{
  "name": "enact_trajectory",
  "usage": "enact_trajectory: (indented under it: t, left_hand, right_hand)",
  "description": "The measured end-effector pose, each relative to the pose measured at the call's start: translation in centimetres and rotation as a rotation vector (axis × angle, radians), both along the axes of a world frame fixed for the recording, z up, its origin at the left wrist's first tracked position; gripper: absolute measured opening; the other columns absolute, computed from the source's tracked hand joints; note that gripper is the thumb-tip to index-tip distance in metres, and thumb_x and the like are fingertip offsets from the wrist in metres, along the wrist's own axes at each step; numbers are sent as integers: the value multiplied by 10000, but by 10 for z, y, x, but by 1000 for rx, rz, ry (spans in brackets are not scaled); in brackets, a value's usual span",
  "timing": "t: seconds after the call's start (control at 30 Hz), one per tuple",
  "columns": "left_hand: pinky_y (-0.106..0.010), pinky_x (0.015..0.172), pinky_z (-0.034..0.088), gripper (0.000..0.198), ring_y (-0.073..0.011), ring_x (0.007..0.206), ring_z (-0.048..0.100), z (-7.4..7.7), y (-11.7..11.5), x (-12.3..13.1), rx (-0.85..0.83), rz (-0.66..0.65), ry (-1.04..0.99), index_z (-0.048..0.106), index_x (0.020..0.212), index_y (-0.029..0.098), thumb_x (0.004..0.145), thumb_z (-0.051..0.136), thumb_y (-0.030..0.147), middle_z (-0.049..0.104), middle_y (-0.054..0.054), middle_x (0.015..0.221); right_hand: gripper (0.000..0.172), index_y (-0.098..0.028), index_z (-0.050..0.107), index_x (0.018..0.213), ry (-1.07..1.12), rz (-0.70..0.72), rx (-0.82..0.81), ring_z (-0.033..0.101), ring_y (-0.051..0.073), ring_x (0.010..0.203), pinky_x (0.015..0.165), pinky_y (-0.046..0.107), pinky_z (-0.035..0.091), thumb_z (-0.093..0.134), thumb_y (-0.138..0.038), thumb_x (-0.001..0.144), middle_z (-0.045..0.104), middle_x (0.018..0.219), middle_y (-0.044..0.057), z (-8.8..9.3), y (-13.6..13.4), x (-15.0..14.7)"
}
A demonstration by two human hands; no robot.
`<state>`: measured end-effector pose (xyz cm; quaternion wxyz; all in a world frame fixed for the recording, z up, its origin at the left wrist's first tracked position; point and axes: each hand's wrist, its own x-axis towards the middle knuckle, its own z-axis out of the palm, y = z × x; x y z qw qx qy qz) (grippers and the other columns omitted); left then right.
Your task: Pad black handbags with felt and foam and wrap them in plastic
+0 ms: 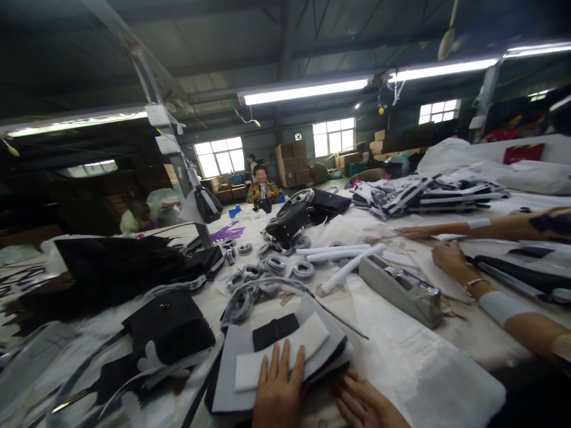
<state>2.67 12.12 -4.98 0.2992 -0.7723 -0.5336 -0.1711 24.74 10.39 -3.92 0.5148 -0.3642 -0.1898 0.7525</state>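
We laid our left hand [281, 386] flat, fingers slightly apart, on the white pad [310, 337] over the grey sheet [229, 359]; our right hand [366, 404] was near them, its grip unclear; beyond it stood a tape dispenser [399, 291].

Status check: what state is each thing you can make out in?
Left hand: open, flat on white pad
White pad: partly covered by hand
Right hand: fingers half hidden, grip unclear
Tape dispenser: upright
Grey coils: wound in rings
White tubes: lying down
Ceiling lights: lit
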Motion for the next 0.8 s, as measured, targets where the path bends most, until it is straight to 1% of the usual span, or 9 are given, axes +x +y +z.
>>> enact_trajectory:
  t: [0.1,0.2,0.27,0.33,0.4,0.5,0.6,0.73,0.8]
  left_hand:
    - [-429,980,530,654,-282,1282,562,6,1,-9,-4,-42,-2,406,1485,331,877,540,131,558,-48,1440]
    - [-388,954,545,621,-265,1271,574,10,0,-18,5,-90,24,386,1500,302,906,528,187,563,-50,1435]
    - [-390,967,535,614,-270,1284,562,10,0,-21,29,-72,21,381,1504,290,913,513,189,561,-60,1437]
    - [-399,977,527,637,-276,1287,559,8,-1,-20,53,-41,4,355,1516,304,911,507,176,565,-65,1433]
    - [-402,978,525,688,-274,1282,564,5,-2,-17,62,-33,-4,300,1533,331,899,504,155,568,-57,1430]
    - [-413,1008,506,761,-266,1302,547,3,-5,-12,67,-16,-11,231,1549,344,871,485,109,548,-44,1449]
    - [-444,1063,461,823,-283,1371,470,4,-11,-11,33,-7,-19,193,1562,318,827,502,112,479,-65,1505]
    - [-501,1118,397,962,-339,1452,328,11,-18,-11,-94,-30,-53,184,1571,256,705,589,149,349,-115,1580]
    - [-493,1115,406,948,-330,1455,326,15,-21,-10,-101,-25,-58,187,1570,253,715,572,117,328,-113,1591]
  right_hand:
    - [409,-210,708,908,72,24,-33,608,299,1219,1098,405,445,865,-386,574,732,1108,104,6,4,-4]
    - [345,-219,714,889,39,66,-7,622,294,1198,1093,422,435,835,-394,619,735,1113,90,15,9,-17]
    - [388,-229,725,935,-7,89,90,607,307,1214,1088,436,425,844,-392,604,725,1146,83,20,11,-30]
    - [490,-256,729,1018,-30,95,185,577,326,1248,1069,441,432,863,-398,568,718,1166,80,24,12,-42]
    - [544,-290,717,1090,-27,89,218,562,331,1267,1042,448,448,855,-436,584,714,1178,75,27,10,-52]
    - [523,-294,702,1135,-31,72,178,570,321,1258,1030,457,460,802,-509,668,704,1202,75,30,6,-58]
    - [507,-251,717,1091,-21,57,144,557,317,1273,1042,445,456,806,-528,676,699,1213,81,37,3,-59]
    - [443,-197,741,980,53,93,84,586,300,1239,1048,395,459,853,-473,651,714,1182,88,53,1,-56]
    - [412,-203,740,988,86,94,71,606,281,1212,1054,388,458,858,-424,661,713,1188,72,63,-3,-55]
